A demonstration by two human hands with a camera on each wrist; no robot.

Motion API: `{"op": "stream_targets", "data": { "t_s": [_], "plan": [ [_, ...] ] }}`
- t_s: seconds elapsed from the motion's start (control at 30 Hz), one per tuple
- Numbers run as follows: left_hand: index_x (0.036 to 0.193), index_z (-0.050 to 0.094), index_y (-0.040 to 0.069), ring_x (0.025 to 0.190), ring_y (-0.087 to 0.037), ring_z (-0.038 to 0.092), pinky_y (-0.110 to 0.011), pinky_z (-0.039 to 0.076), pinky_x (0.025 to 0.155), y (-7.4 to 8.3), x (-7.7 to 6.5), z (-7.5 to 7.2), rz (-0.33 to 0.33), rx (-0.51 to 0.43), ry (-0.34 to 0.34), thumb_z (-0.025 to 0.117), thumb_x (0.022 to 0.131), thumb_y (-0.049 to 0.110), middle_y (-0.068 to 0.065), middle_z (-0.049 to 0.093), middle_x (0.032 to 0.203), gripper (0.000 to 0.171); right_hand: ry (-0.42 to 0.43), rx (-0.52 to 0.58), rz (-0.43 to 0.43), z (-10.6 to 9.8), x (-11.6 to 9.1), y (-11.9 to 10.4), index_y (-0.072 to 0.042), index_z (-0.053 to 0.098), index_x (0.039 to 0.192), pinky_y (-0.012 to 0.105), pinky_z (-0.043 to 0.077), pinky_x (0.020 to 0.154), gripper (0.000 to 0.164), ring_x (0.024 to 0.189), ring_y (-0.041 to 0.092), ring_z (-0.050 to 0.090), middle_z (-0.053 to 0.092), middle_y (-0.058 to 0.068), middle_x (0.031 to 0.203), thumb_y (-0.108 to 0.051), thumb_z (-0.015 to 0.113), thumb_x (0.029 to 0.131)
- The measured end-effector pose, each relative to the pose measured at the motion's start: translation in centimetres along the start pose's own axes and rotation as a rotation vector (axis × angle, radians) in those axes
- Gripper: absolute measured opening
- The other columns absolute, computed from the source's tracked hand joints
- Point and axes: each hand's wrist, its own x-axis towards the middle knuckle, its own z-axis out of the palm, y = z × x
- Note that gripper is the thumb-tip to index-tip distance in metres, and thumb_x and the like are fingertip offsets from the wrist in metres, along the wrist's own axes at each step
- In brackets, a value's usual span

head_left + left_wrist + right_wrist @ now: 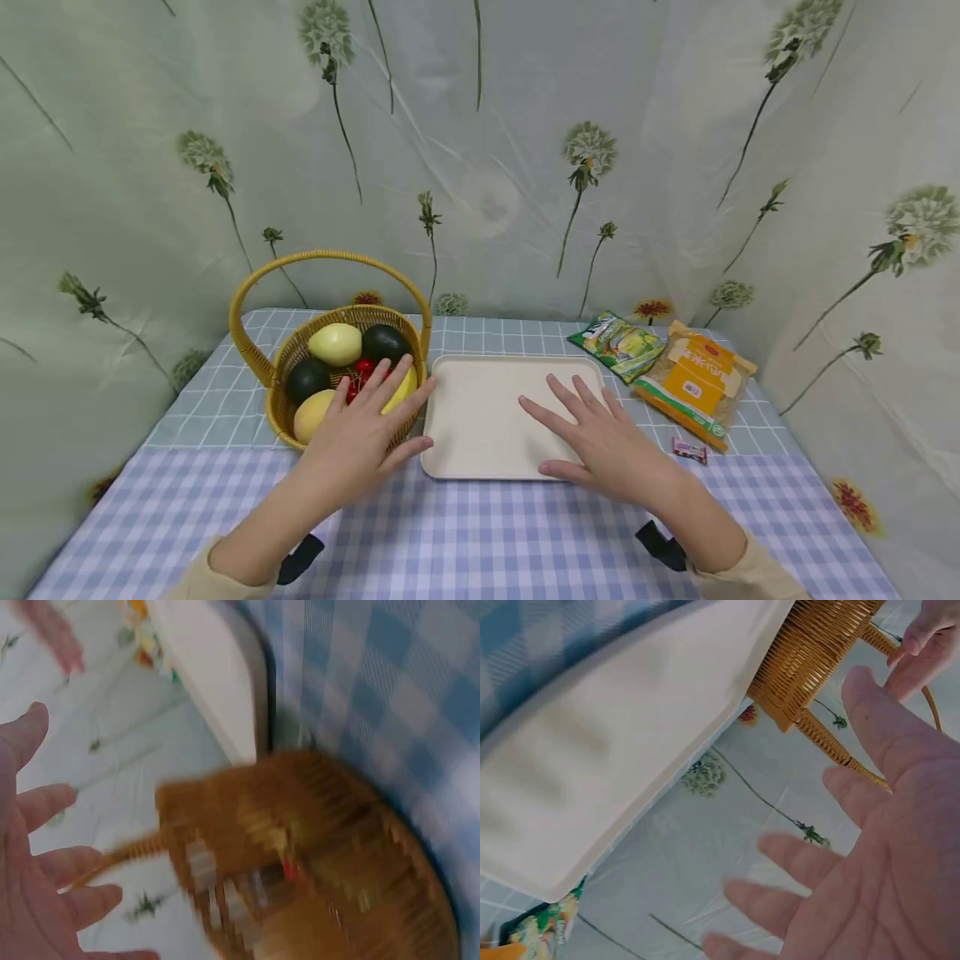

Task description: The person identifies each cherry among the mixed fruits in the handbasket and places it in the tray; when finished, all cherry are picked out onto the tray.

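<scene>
My left hand (360, 437) is spread palm down, its fingers overlapping the front right of a wicker basket (276, 417) in the head view. In the basket lie a pale green-yellow fruit (335, 344), a yellow fruit (313, 414), dark green avocado-like fruits (307, 381), small red fruits (365, 367) and a yellow curved fruit (402, 390) partly hidden by my fingers. With fingers fanned out, my right hand (611, 446) hovers over the right side of a cream tray (487, 417). Neither hand holds anything. The left wrist view is blurred around the basket (330, 817).
Right of the tray lie a green snack packet (618, 343), an orange-and-clear bag of grain (697, 383) and a small purple wrapped candy (689, 450). The basket's tall handle (330, 255) arches upward. A flowered curtain (495, 167) hangs behind the checked tablecloth (487, 542).
</scene>
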Motion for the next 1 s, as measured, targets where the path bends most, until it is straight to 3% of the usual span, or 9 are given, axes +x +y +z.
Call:
{"op": "stream_targets", "data": {
  "t_s": [0.23, 0.3, 0.37, 0.43, 0.5, 0.6, 0.73, 0.9, 1.0],
  "plan": [
    [0.153, 0.06, 0.016, 0.135, -0.049, 0.06, -0.072, 0.055, 0.099, -4.7, -2.2, -3.3, -0.118, -0.12, 0.143, 0.077, 0.101, 0.037, -0.023, 0.057, 0.154, 0.059, -0.052, 0.058, -0.121, -1.2, 3.2, -0.5, -0.026, 0.046, 0.164, 0.067, 0.047, 0.117, 0.066, 0.148, 0.04, 0.053, 0.052, 0.017, 0.163, -0.04, 0.072, 0.104],
    [0.149, 0.063, 0.013, 0.106, -0.044, 0.071, -0.063, 0.062, 0.082, -6.2, -3.0, -3.9, -0.167, -0.148, 0.188, 0.078, 0.101, 0.031, -0.023, 0.062, 0.146, 0.053, -0.055, 0.067, -0.156, -1.5, 4.4, -0.9, -0.023, 0.051, 0.161, 0.061, 0.052, 0.114, 0.062, 0.144, 0.036, 0.057, 0.057, 0.014, 0.158, -0.038, 0.072, 0.104],
    [0.145, 0.065, 0.01, 0.082, -0.036, 0.07, -0.052, 0.06, 0.067, -7.8, -3.8, -4.3, -0.213, -0.168, 0.23, 0.078, 0.101, 0.027, -0.024, 0.064, 0.14, 0.049, -0.063, 0.087, -0.181, -1.7, 5.7, -1.5, -0.022, 0.055, 0.158, 0.057, 0.054, 0.112, 0.057, 0.14, 0.032, 0.061, 0.062, 0.011, 0.154, -0.037, 0.071, 0.105],
    [0.142, 0.066, 0.007, 0.078, -0.034, 0.068, -0.051, 0.059, 0.063, -9.3, -4.5, -4.2, -0.254, -0.189, 0.271, 0.078, 0.1, 0.021, -0.025, 0.065, 0.135, 0.046, -0.076, 0.11, -0.208, -1.8, 6.9, -2.0, -0.02, 0.057, 0.156, 0.054, 0.055, 0.111, 0.054, 0.137, 0.029, 0.062, 0.064, 0.008, 0.151, -0.036, 0.071, 0.106],
    [0.142, 0.064, 0.003, 0.084, -0.039, 0.068, -0.055, 0.062, 0.065, -10.7, -5.2, -3.9, -0.295, -0.219, 0.287, 0.077, 0.1, 0.017, -0.028, 0.065, 0.134, 0.047, -0.086, 0.132, -0.237, -1.7, 8.2, -2.6, -0.019, 0.058, 0.155, 0.052, 0.055, 0.111, 0.052, 0.136, 0.028, 0.063, 0.065, 0.007, 0.149, -0.034, 0.07, 0.106],
    [0.148, 0.058, 0.0, 0.116, -0.052, 0.066, -0.066, 0.062, 0.081, -12.3, -6.1, -3.1, -0.36, -0.292, 0.273, 0.075, 0.101, 0.014, -0.031, 0.061, 0.141, 0.052, -0.104, 0.151, -0.264, -1.6, 10.0, -3.6, -0.019, 0.059, 0.154, 0.049, 0.055, 0.113, 0.05, 0.135, 0.026, 0.063, 0.065, 0.007, 0.148, -0.033, 0.068, 0.108],
    [0.161, 0.042, 0.004, 0.123, -0.058, 0.063, -0.061, 0.064, 0.081, -13.9, -7.0, -1.8, -0.426, -0.398, 0.195, 0.071, 0.105, 0.022, -0.036, 0.054, 0.149, 0.066, -0.13, 0.18, -0.302, -1.5, 12.5, -5.2, -0.015, 0.06, 0.153, 0.043, 0.055, 0.113, 0.048, 0.13, 0.025, 0.065, 0.066, 0.009, 0.143, -0.029, 0.067, 0.108],
    [0.172, 0.023, 0.013, 0.13, -0.06, 0.06, -0.017, 0.059, 0.075, -15.2, -7.5, -0.2, -0.459, -0.546, 0.128, 0.066, 0.108, 0.029, -0.039, 0.047, 0.156, 0.078, -0.17, 0.21, -0.369, -1.4, 15.7, -7.0, -0.01, 0.062, 0.15, 0.041, 0.054, 0.114, 0.043, 0.132, 0.027, 0.064, 0.066, 0.012, 0.145, -0.022, 0.066, 0.109],
    [0.173, 0.019, 0.017, 0.13, -0.037, 0.068, -0.008, 0.054, 0.076, -15.4, -7.9, 0.2, -0.461, -0.656, 0.113, 0.065, 0.109, 0.029, -0.037, 0.042, 0.161, 0.08, -0.199, 0.224, -0.396, -1.3, 17.5, -8.1, -0.01, 0.063, 0.149, 0.04, 0.053, 0.114, 0.04, 0.132, 0.028, 0.064, 0.067, 0.011, 0.145, -0.021, 0.064, 0.11]
  ]
}}
